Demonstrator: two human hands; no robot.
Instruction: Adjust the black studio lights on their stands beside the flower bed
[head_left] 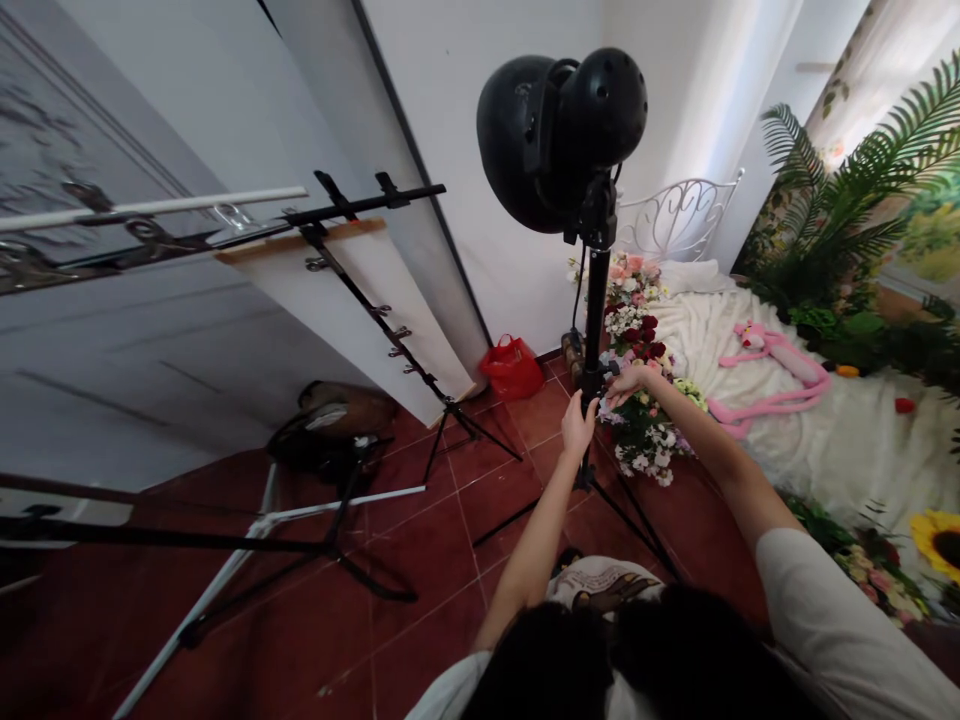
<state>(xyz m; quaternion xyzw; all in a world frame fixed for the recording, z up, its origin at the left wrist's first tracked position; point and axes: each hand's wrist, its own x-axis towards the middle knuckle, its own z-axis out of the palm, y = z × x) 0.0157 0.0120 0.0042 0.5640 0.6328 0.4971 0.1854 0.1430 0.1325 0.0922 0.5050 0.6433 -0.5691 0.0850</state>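
Right in front of me stands a black light stand [597,300], its tripod legs spread on the floor. A black studio lamp [525,145] with a round reflector sits on top, and a cable hangs beside the pole. My left hand [579,424] is wrapped around the pole just below a collar. At the collar's right side, my right hand [628,384] has its fingers closed at a clamp knob [611,369]. The fingertips of both hands are partly hidden.
Left are a black backdrop stand [367,305] with clips, a white backdrop sheet [337,330] and white tripod legs [225,580]. A red bag [512,367] sits by the wall. Flowers [649,450] and a bed [840,450] with a pink plush toy [787,365] lie right.
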